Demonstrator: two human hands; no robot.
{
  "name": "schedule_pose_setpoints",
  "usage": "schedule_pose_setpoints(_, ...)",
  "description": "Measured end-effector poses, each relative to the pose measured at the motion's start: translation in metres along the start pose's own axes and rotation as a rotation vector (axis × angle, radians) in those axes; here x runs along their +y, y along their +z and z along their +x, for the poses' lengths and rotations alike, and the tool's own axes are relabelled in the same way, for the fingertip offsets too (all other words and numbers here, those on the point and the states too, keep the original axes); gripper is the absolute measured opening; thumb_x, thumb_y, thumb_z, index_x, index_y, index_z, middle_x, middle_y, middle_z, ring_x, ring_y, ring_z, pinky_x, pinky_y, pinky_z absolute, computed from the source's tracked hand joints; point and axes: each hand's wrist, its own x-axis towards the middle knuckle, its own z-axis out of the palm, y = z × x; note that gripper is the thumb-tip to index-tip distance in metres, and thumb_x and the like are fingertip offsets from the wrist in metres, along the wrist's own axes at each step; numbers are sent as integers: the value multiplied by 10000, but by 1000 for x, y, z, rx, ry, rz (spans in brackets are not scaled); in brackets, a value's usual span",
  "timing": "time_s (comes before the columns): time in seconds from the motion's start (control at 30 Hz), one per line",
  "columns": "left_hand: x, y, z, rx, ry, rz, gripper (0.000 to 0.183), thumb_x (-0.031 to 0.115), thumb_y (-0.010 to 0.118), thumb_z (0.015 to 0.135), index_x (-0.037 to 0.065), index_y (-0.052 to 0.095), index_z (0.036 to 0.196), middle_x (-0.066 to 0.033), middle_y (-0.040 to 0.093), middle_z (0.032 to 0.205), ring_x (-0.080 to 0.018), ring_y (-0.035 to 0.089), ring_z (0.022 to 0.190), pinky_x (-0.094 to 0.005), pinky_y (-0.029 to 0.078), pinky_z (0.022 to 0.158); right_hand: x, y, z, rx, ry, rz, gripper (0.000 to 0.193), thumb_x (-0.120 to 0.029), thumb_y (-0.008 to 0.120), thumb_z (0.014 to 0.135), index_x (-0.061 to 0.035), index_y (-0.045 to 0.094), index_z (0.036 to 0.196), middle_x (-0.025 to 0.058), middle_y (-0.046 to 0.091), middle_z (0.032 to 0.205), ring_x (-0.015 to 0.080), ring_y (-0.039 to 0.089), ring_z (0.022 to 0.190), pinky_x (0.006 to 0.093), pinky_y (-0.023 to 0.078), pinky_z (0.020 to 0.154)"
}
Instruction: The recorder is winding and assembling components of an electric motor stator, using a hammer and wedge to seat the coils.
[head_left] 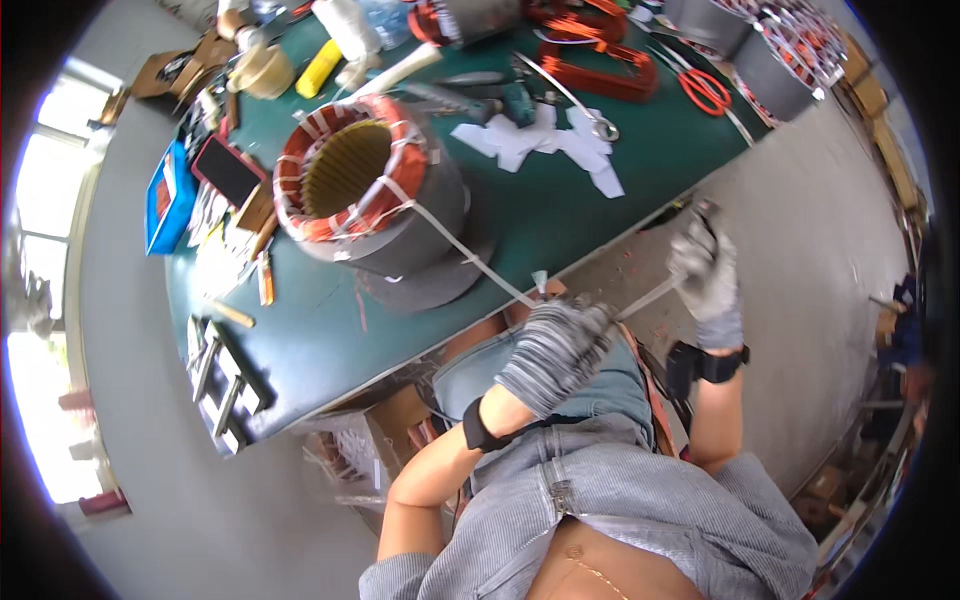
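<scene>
A motor stator [452, 215], a grey cylinder with orange copper windings [408, 165] round its open end, lies tilted on the bench. White lacing tape [465, 252] is looped round the winding and runs taut towards me. My left hand [560, 355], in a grey striped glove, is closed on this tape just off the bench edge. From there the tape stretches on to my right hand [705, 265], gloved in grey and white and raised to the right over the floor. Its fingers are closed round the tape; its fingertips are partly blurred.
On the green bench [320, 325] lie white paper scraps [540, 135], red-handled scissors [706, 92], orange clamps [600, 70] and a phone [228, 170]. A blue tray [170, 200] and a black metal frame [228, 385] are at the left. More stators [780, 75] stand at the far right.
</scene>
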Motion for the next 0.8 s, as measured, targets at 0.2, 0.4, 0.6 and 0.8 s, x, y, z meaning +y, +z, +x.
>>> schedule_pose_setpoints(0.2, -15, -75, -36, 972, 96, 325, 431, 159, 580, 766, 19, 541, 1172, -197, 507, 1184, -373, 459, 1122, -494, 320, 992, -36, -134, -105, 552, 49, -91, 398, -235, 531, 933, -70, 462, 1289, -54, 395, 757, 41, 361, 605, 159, 334, 525)
schedule_pose_setpoints(0.4, -32, -145, -44, 705, -115, 829, 514, 227, 614, 758, -36, 514, 1188, -228, 471, 1233, -397, 413, 1175, -496, 261, 1050, 1, -56, -64, 753, -284, -435, 337, -218, 509, 937, -66, 521, 1238, -8, 517, 944, 40, 436, 737, 189, 383, 588)
schedule_pose_setpoints(0.6, -42, -144, -36, 631, -160, 979, 423, 124, 581, 768, -22, 537, 1163, -196, 517, 1218, -353, 459, 1165, -467, 301, 1050, 100, 151, 60, -204, -713, -1722, 337, -196, 710, 743, -75, 583, 1031, 132, 584, 960, 273, 585, 852, 376, 489, 724)
schedule_pose_setpoints(0.8, -55, -136, -34, 823, -9, 1050, 496, 191, 542, 730, -43, 516, 1167, -211, 533, 1128, -333, 532, 997, -478, 392, 921, 125, 156, 60, -284, -131, -933, 128, -102, 599, 850, -47, 573, 963, 35, 546, 765, 148, 535, 700, 275, 469, 655)
